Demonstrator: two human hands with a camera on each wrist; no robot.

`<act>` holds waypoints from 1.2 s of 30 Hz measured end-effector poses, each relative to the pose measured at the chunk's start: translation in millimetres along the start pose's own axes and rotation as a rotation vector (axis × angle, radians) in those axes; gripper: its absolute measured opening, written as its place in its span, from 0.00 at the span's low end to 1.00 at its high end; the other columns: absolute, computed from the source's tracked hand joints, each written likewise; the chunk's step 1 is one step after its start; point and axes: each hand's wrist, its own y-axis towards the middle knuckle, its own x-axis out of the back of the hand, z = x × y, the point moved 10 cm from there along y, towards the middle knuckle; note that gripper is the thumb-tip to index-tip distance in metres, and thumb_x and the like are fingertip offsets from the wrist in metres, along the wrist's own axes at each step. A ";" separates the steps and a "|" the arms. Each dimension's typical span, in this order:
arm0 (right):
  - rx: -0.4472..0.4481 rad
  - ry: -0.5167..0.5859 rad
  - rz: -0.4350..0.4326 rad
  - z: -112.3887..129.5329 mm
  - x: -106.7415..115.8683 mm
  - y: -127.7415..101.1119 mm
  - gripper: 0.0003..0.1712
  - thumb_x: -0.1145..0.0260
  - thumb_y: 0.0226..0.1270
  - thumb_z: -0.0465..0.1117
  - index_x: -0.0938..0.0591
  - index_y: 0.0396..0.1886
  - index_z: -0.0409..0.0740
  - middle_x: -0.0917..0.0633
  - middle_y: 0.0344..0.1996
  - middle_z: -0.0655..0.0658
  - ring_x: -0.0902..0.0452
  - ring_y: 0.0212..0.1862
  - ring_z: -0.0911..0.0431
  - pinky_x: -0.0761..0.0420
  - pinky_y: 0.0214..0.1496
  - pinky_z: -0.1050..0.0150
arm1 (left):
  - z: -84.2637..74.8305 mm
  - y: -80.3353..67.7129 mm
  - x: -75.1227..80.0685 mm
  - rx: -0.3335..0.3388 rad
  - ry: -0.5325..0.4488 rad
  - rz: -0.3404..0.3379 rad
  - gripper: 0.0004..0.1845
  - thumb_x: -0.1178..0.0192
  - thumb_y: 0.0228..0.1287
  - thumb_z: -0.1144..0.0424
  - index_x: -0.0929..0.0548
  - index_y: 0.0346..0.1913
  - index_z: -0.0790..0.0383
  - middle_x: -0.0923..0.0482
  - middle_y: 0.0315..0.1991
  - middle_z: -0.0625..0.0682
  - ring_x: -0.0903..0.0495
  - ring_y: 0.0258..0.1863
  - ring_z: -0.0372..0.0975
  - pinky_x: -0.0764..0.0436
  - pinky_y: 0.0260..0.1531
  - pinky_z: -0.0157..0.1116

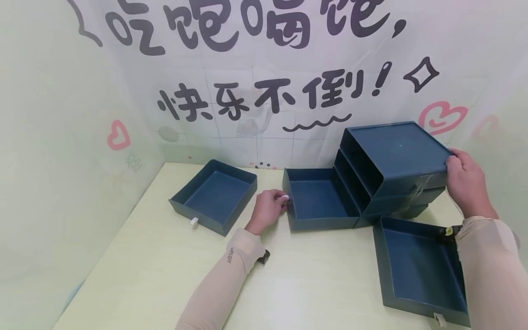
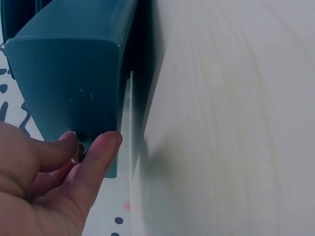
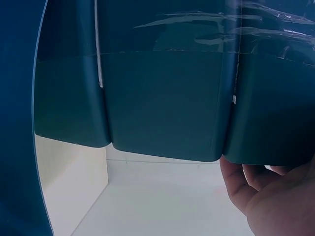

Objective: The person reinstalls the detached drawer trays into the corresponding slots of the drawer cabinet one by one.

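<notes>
The left hand (image 1: 269,208) is pinching the white pull tab (image 1: 285,197) on the front of a drawer (image 1: 319,199) drawn partly out of the bottom of the dark blue cabinet (image 1: 392,167), while the right hand (image 1: 468,183) is gripping the cabinet's top right corner. Two more drawers are lying on the pale yellow table (image 1: 309,284), one (image 1: 214,196) left of the left hand and one (image 1: 420,268) in front of the cabinet. The wall sheet (image 1: 288,68) behind is showing black Chinese writing, including "快乐不倒!", with pink hearts.
</notes>
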 end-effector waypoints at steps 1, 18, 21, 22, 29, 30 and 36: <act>-0.003 0.002 0.000 -0.1 -0.1 -0.3 0.38 0.70 0.78 0.55 0.47 0.82 0.45 0.46 0.80 0.32 0.51 0.79 0.30 0.51 0.80 0.33 | -0.4 0.4 -1.1 -0.005 0.004 0.004 0.09 0.36 0.71 0.62 0.11 0.45 0.65 0.09 0.37 0.55 0.10 0.34 0.41 0.15 0.35 0.32; -0.007 0.006 -0.002 -1.9 -2.1 -1.4 0.38 0.70 0.78 0.55 0.46 0.82 0.46 0.45 0.80 0.32 0.50 0.79 0.30 0.50 0.80 0.33 | -5.5 -0.5 -21.5 -0.009 0.073 0.109 0.08 0.37 0.72 0.63 0.11 0.41 0.65 0.10 0.33 0.56 0.15 0.27 0.37 0.20 0.33 0.30; -0.010 0.008 -0.002 -2.7 -1.6 -1.0 0.38 0.70 0.78 0.55 0.47 0.82 0.46 0.46 0.81 0.32 0.50 0.79 0.30 0.50 0.80 0.32 | -5.1 -0.1 -22.7 -0.006 0.093 0.117 0.09 0.37 0.72 0.63 0.11 0.42 0.65 0.10 0.33 0.56 0.14 0.28 0.38 0.19 0.34 0.30; -0.014 0.009 -0.003 -2.9 -1.7 -0.8 0.38 0.71 0.78 0.56 0.47 0.82 0.46 0.46 0.81 0.33 0.50 0.79 0.30 0.50 0.80 0.32 | -4.9 0.0 -22.8 -0.005 0.102 0.117 0.08 0.37 0.72 0.63 0.11 0.41 0.65 0.10 0.33 0.56 0.14 0.28 0.38 0.19 0.34 0.30; -0.011 0.022 -0.007 2.2 -3.9 2.6 0.38 0.71 0.78 0.54 0.46 0.82 0.45 0.45 0.81 0.33 0.50 0.79 0.31 0.49 0.80 0.33 | -6.6 -0.1 -21.2 -0.013 0.135 0.122 0.08 0.37 0.72 0.64 0.12 0.41 0.65 0.10 0.33 0.56 0.16 0.27 0.36 0.20 0.37 0.32; -0.012 0.022 -0.007 2.9 -3.9 2.9 0.38 0.71 0.78 0.54 0.46 0.82 0.46 0.45 0.81 0.33 0.49 0.79 0.31 0.49 0.80 0.33 | -6.8 0.1 -21.6 -0.012 0.132 0.127 0.07 0.37 0.72 0.65 0.12 0.42 0.66 0.10 0.33 0.56 0.16 0.28 0.37 0.20 0.37 0.32; -0.009 0.013 -0.016 1.6 -1.2 3.0 0.38 0.71 0.77 0.54 0.46 0.82 0.45 0.45 0.81 0.33 0.49 0.79 0.31 0.49 0.80 0.34 | -11.2 2.1 -29.5 -0.033 0.131 0.167 0.06 0.35 0.69 0.67 0.12 0.42 0.68 0.10 0.38 0.57 0.12 0.32 0.40 0.17 0.34 0.29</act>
